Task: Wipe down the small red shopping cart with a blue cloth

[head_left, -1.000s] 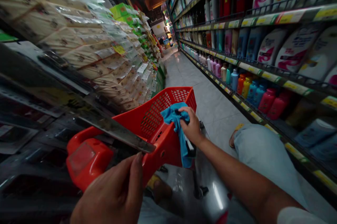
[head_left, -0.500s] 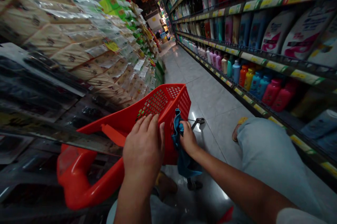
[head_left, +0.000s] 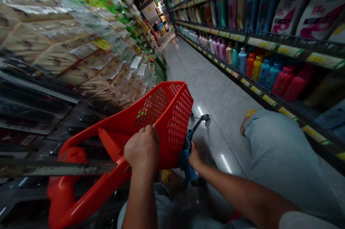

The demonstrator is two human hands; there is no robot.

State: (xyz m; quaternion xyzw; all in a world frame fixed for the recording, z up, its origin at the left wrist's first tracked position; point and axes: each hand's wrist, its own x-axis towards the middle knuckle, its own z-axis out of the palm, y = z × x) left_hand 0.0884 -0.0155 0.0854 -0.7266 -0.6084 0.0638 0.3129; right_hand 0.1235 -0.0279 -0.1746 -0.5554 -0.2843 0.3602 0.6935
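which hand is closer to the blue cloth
Right. The right hand holds the blue cloth against the outer wall of the red basket. The left hand grips the basket's rim, to the left of the cloth and not touching it.

The blue cloth (head_left: 185, 157) and the red basket (head_left: 151, 114) wall conceal the right hand (head_left: 194, 155) fingers. Near-left shelf goods (head_left: 40, 114) are dark and blurred. Far-aisle items (head_left: 159, 28) are too small to identify.
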